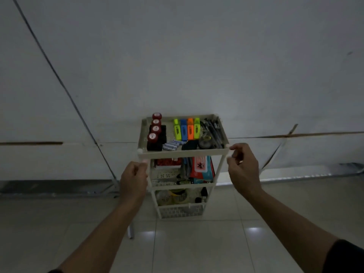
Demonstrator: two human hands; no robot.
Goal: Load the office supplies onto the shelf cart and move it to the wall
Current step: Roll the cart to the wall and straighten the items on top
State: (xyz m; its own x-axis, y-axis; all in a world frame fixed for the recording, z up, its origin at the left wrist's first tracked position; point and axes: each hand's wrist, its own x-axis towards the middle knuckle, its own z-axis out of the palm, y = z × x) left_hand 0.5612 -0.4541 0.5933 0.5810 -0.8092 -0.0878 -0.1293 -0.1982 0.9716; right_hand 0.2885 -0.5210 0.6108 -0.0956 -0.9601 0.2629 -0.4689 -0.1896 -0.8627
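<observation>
Cream plastic three-tier shelf cart (182, 152), loaded, stands at 12 o'clock against the pale wall (197, 56). Left hand (134, 179) at 9 o'clock, fingers clamped on its corner post; right hand (243, 166) at 3 o'clock, fingers pinching the tray corner. Four highlighters (187, 129) lie on top.

— What's the room like from where I'm steering?

— I'm facing a plain pale wall (197, 56), dim and greyish. I see a thin dark line (59, 79) running slantwise down its left part, and a brownish strip (315, 133) running level along the right.

— And underfoot?

— I see a floor (197, 243) of large light tiles with faint joints. Two small bright glints of light (254, 229) lie on it. A dark band (49, 187) runs along the foot of the wall at left.
</observation>
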